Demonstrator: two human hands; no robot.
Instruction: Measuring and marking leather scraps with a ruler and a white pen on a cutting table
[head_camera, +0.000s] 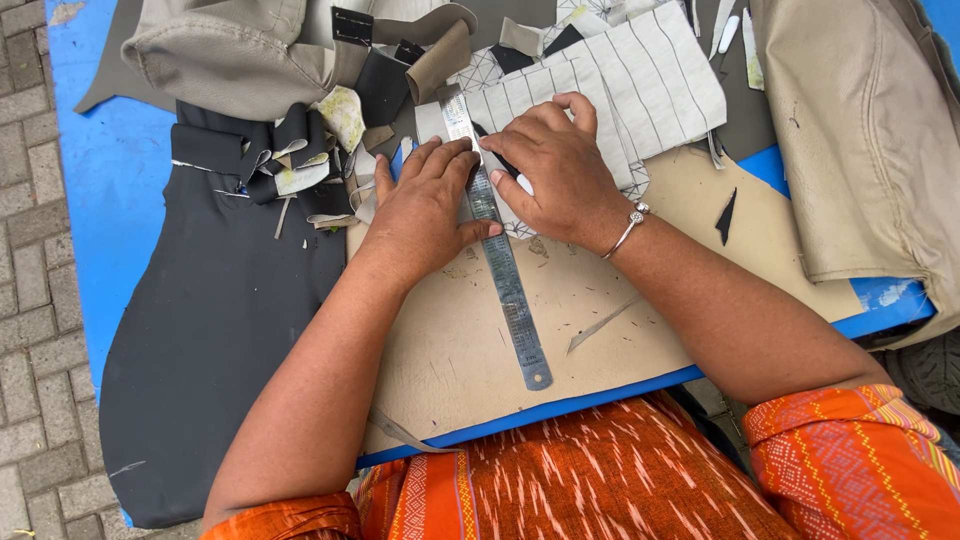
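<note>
Table (110, 190): blue top, largely covered with material; brick paving shows beyond its left edge.
Black sheet (210, 330): large dark piece lying on the left of the table, running from the scrap pile down to the near edge.
Tan cover (870, 170): bulky beige stitched piece on the right, hanging over the table's corner; a second beige piece (230, 50) lies at the far left.
Cardboard (470, 340): tan board in front of the person, marked with cuts; the steel ruler rests across it.
Striped fabric (640, 80): pale cloth with thin dark lines, lying beyond the cardboard; its near edge sits under the right hand.
Scrap pile (300, 160): black and beige offcuts heaped just left of the ruler's far end.
Left hand (420, 205): open, flat, palm down; fingers press on the ruler's left edge.
Right hand (560, 170): fingers curled, pressing on the striped fabric just right of the ruler; a dark slim object shows under the fingertips, whether gripped I cannot tell; a bracelet (630, 225) circles the wrist.
Steel ruler (495, 245): long, narrow; lies lengthwise between the two hands.
</note>
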